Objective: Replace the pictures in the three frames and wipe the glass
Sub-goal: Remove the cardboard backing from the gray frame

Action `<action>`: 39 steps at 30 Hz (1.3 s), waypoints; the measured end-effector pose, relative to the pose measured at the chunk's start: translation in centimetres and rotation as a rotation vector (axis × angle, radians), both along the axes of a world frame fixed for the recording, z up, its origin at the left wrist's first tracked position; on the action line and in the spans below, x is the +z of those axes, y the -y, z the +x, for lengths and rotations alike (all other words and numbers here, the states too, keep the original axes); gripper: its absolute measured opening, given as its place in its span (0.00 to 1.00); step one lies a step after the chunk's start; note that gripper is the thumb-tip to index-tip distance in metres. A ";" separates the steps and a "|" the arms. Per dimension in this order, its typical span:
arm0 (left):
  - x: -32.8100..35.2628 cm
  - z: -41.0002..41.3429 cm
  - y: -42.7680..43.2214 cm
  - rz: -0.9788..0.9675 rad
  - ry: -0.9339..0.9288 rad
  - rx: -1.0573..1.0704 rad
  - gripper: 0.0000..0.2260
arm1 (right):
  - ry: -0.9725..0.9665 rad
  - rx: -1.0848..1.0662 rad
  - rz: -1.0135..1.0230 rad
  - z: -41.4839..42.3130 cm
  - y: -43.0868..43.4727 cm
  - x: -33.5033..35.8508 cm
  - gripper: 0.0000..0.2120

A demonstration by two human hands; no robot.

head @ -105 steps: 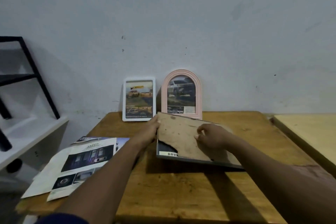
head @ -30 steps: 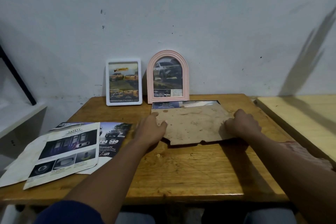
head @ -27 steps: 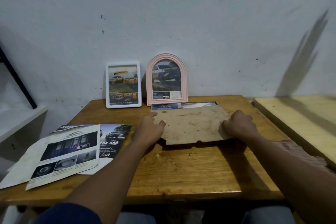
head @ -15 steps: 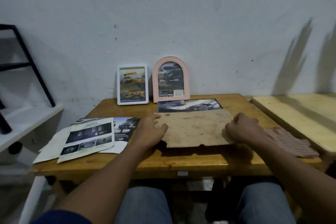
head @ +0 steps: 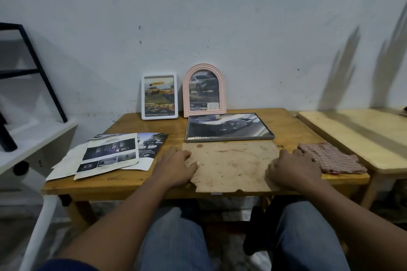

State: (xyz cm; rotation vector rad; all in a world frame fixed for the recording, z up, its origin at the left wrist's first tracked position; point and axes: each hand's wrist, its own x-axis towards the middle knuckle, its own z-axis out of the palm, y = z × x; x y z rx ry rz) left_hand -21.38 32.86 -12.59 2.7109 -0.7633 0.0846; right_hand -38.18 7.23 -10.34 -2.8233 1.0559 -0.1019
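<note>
A worn brown backing board (head: 231,164) lies flat at the table's front edge. My left hand (head: 177,166) holds its left side and my right hand (head: 294,168) holds its right side. Just behind the board, a dark-rimmed frame (head: 229,127) lies flat with a car picture showing. A white rectangular frame (head: 159,96) and a pink arched frame (head: 204,90) stand against the wall, each with a car picture in it. A pink checked cloth (head: 330,157) rests at the table's right end.
Loose car brochure pages (head: 108,155) lie on the left of the wooden table (head: 123,182). A second, paler table (head: 361,136) stands to the right. A white shelf with a black metal stand (head: 26,68) is at the left. My knees are under the table.
My hands have slid the backing board toward me, off the dark-rimmed frame, so its car picture is fully uncovered. The view has pulled back and the cloth has come into sight.
</note>
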 end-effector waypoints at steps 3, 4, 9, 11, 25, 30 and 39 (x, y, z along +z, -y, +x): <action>0.1 0.4 0.9 0.054 0.069 0.036 0.27 | 0.025 0.025 -0.059 1.0 0.7 -0.2 0.26; 0.3 0.6 1.2 0.041 0.104 0.055 0.26 | 0.069 0.029 -0.051 1.5 1.2 -0.2 0.24; 1.4 3.5 3.2 -0.054 0.072 0.118 0.26 | 0.226 -0.001 0.100 6.3 5.1 0.8 0.22; 1.3 5.1 4.3 -0.048 0.032 0.122 0.27 | 0.241 -0.009 0.153 8.7 6.7 0.7 0.23; 0.6 10.5 6.9 0.155 0.151 0.015 0.31 | 0.200 -0.077 -0.058 15.7 5.9 -0.8 0.25; 0.9 11.1 4.9 0.294 0.240 0.087 0.29 | 0.326 -0.001 0.000 17.3 3.0 -1.3 0.25; 0.6 12.6 1.4 0.222 0.193 0.193 0.30 | 0.702 0.040 0.203 19.3 1.4 0.1 0.13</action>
